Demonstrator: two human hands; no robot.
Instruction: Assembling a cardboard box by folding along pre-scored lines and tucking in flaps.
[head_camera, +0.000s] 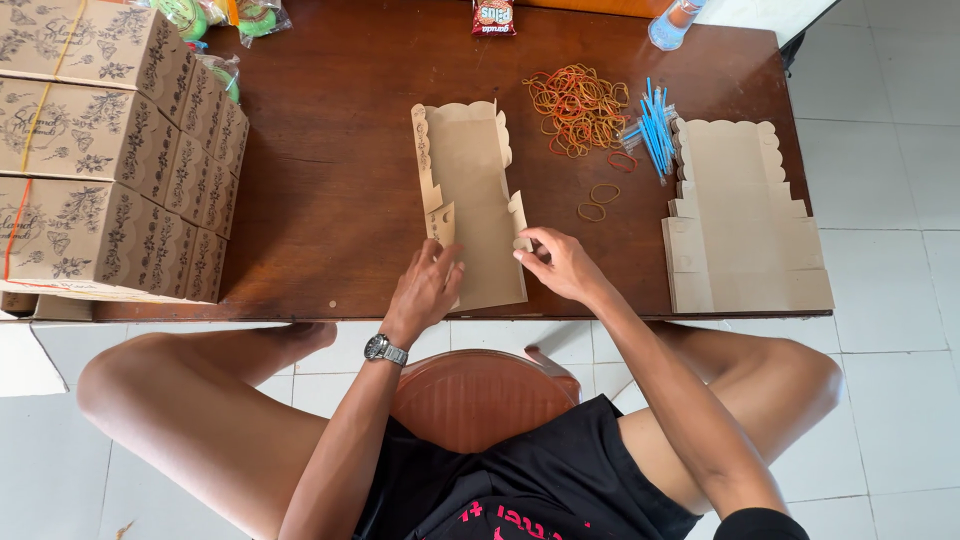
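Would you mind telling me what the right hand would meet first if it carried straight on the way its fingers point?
The right hand points left, already pinching the side flap of the flat cardboard box blank; beyond that, probably the left hand, though depth is unclear.

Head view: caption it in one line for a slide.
Both hands, left hand and right hand, fold a flat brown cardboard box blank on a dark wooden table.

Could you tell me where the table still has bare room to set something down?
The widest bare patch of table lies between the stacked boxes and the flat carton. It is crowded around the rubber bands, blue straws and cardboard stack.
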